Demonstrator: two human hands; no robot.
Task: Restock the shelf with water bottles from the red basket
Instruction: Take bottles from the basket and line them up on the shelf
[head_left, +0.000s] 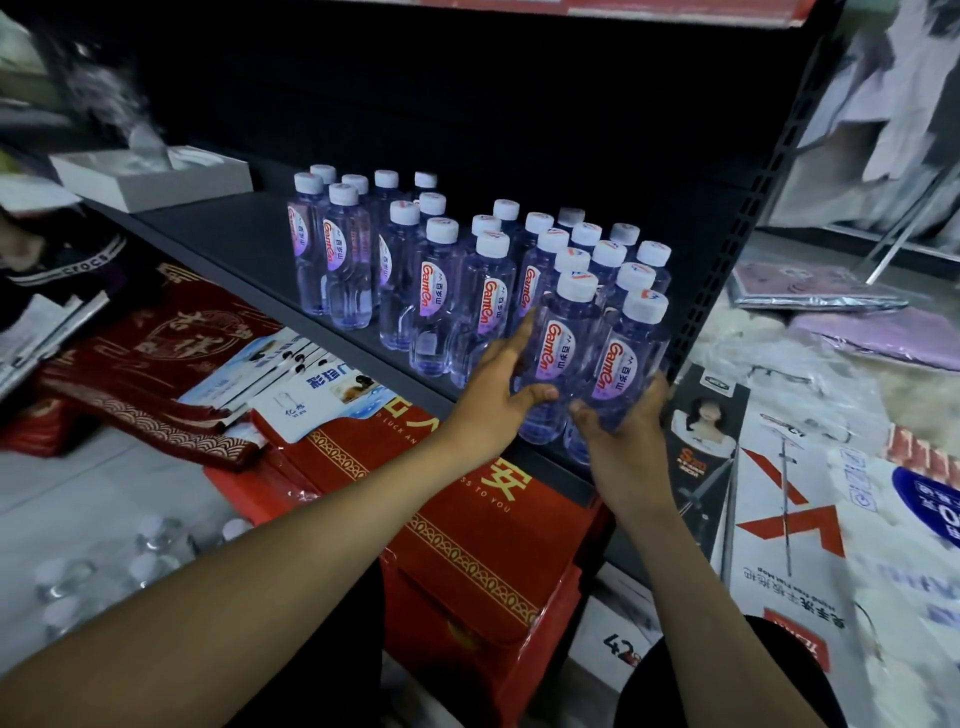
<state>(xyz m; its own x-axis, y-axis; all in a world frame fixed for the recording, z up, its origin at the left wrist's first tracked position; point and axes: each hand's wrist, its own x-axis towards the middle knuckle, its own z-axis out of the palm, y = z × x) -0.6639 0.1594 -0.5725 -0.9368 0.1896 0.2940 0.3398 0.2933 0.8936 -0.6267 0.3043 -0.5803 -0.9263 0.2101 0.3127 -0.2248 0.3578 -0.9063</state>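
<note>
Several clear water bottles (441, 291) with white caps and red-lettered labels stand in rows on the dark grey shelf (228, 234). At the shelf's front right corner my left hand (498, 395) grips one bottle (558, 353) around its lower body. My right hand (623, 431) grips the neighbouring bottle (631, 364) from below and the side. Both bottles stand upright at the shelf edge. More bottles (150, 545) show blurred at the lower left. The red basket itself cannot be made out.
A white open box (156, 176) sits at the shelf's back left. Red gift boxes (467, 545) and red cloth items (156, 374) lie below the shelf. Packaged goods (810, 519) lean at the right of the perforated shelf upright (753, 208).
</note>
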